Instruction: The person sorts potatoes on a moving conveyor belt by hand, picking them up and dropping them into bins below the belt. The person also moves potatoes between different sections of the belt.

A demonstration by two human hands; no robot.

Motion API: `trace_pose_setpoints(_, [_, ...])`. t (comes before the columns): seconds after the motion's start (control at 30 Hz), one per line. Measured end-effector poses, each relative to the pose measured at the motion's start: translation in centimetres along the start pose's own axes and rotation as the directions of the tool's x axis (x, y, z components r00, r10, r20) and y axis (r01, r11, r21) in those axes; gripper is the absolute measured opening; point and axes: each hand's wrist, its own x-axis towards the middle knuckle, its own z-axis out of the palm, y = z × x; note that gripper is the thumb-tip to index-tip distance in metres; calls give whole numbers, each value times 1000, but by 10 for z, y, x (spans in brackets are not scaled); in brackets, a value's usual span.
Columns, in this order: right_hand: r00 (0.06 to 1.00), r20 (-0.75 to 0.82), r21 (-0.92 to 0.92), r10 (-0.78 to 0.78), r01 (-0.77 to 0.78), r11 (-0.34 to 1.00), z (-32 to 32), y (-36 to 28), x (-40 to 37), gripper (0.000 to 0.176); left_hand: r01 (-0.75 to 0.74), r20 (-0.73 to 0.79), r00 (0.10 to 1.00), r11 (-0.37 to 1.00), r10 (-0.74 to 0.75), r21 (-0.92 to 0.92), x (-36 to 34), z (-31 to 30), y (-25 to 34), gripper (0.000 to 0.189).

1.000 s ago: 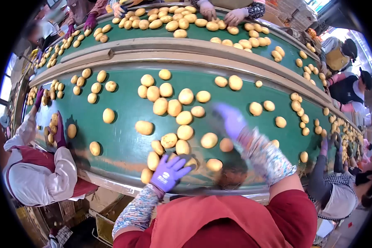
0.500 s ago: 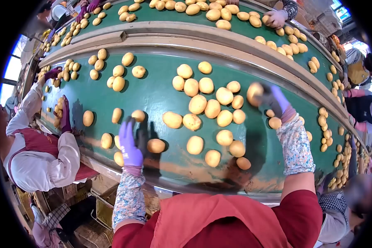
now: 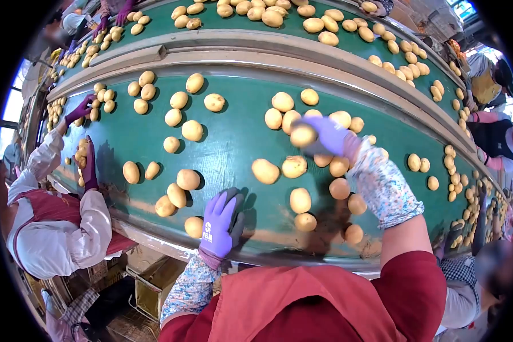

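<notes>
Many yellow potatoes lie spread on a green conveyor belt [image 3: 239, 137]. My left hand [image 3: 221, 223], in a purple glove with dark palm, is at the belt's near side, its fingers extended and no potato seen in it. Just left of it lies a potato [image 3: 194, 227]. My right hand [image 3: 326, 137], gloved the same way and slightly blurred, is over the cluster right of the middle. Its fingers are around a potato [image 3: 303, 135]. Below this hand sit several more potatoes, partly covered by the hand and forearm.
A metal divider [image 3: 239, 56] separates this belt from a second belt [image 3: 154, 23] with potatoes. At the left, a co-worker [image 3: 57, 228] in dark purple gloves handles potatoes. Another person [image 3: 467, 285] is at the lower right. A crate [image 3: 157, 285] stands below the belt's near edge.
My right hand has moved left with a potato. My left hand has shifted right and nearer to me. Potatoes on my belt have moved to the right.
</notes>
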Motion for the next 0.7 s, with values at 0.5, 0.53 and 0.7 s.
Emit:
trace_pose_setpoints(0.5, [910,-325,-270,-257,171,948,125,-42,-133,54,-199,114,965,946,234,-257,-51,-9,-7,43])
trace_pose_setpoints(0.53, [939,-270,-98,-213,194,976,123,-58,-153,54,-206,122,961,938,247,-278,-53,-16,-5,46])
trace_pose_setpoints(0.7, [599,-751,203,278,-192,960,103,20,-215,50,-174,130,969,957,208,-233,-77,-46,-32,40])
